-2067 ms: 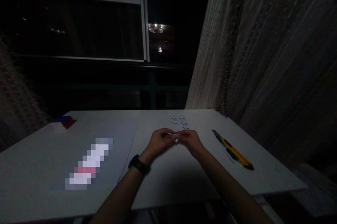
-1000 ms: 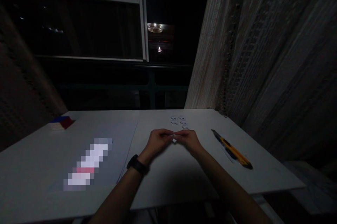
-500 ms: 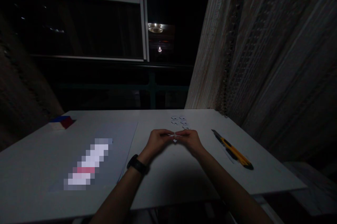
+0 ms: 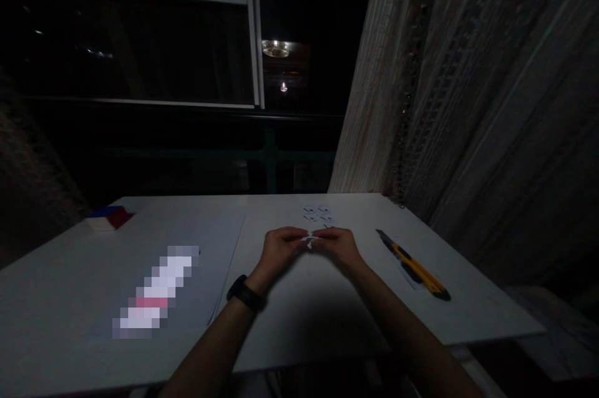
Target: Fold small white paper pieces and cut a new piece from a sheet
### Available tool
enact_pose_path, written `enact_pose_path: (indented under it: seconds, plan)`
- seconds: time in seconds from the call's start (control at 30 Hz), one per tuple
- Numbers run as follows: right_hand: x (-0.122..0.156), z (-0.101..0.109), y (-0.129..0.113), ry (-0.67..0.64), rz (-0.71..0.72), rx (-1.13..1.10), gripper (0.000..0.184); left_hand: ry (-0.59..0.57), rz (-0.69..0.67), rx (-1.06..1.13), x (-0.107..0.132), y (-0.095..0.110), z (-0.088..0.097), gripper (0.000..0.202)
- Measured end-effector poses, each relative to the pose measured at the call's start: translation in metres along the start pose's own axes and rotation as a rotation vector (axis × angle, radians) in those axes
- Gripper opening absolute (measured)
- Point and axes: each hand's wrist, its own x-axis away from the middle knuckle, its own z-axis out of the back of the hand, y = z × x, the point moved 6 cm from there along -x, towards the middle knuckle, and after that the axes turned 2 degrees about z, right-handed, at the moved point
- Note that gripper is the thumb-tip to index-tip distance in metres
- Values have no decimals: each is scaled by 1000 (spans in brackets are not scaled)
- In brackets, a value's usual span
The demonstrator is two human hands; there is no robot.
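Left hand (image 4: pixel 281 253): thumb and fingertips drawn together in a pinch on the left side of a small white folded piece (image 4: pixel 309 239), probably paper. Right hand (image 4: pixel 341 248): matching pinch on the opposite side of the same piece; fingertips of both hands nearly meeting. Lower tip of the piece exposed below the fingers; fold details too small and dim to read. Position: over the white table (image 4: pixel 486 310), between far and near edges, slightly toward the right edge; clearance above the surface impossible to tell.

Black wristband (image 4: pixel 245 292): on the left wrist.

Small white slips (image 4: pixel 326 219), several, with dark marks: laid close together near the far edge, right of its middle, just beyond the right hand.

Utility knife (image 4: pixel 423 273), yellow and black: lying aslant near the right edge, blade toward the far edge, butt toward the near right corner. Pale strip (image 4: pixel 412 281): alongside the knife, partly covered by it.

White sheets (image 4: pixel 218 261): flat on the left half of the table, beside the left forearm; blurred patch (image 4: pixel 159 292) over them, contents unreadable.

Block (image 4: pixel 110 218), blue, red and white faces: near the far left corner.

Beyond the far edge: pale window frame (image 4: pixel 255 30), dark glass; striped curtain (image 4: pixel 365 105) behind the far right corner.
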Motion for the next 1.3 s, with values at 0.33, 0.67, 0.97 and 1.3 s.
enact_pose_path:
  seconds: [0.33,0.67,0.97,1.3]
  plan:
    - [3,-2,-12,5,27,59,21,-63,145,-27,0,-1,2,26]
    - [1,-3,-7,-36,28,51,24,-29,117,-79,-1,-4,2,21]
    - [2,-2,-11,-15,6,87,23,-64,107,-72,-1,-7,-1,25]
    - [2,-2,-11,-40,72,42,20,-55,66,-66,2,3,0,19]
